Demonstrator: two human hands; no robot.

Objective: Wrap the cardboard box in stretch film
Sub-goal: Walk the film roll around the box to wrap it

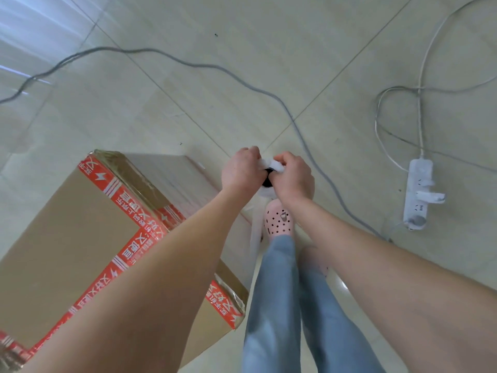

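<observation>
View from the head: left hand and right hand, fingers curled, together grip bunched stretch film over the roll. Cardboard box, sealed with red tape, stands on the tiled floor at lower left, just beside the legs. Power strip lies at right.

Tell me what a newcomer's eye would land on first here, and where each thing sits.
The big cardboard box with red printed tape fills the lower left, standing on the tiled floor. At centre, the left hand and right hand are bunched together, gripping a stretch film roll above a pink clog. A white power strip lies at the right, with a grey cable trailing across the floor.
</observation>
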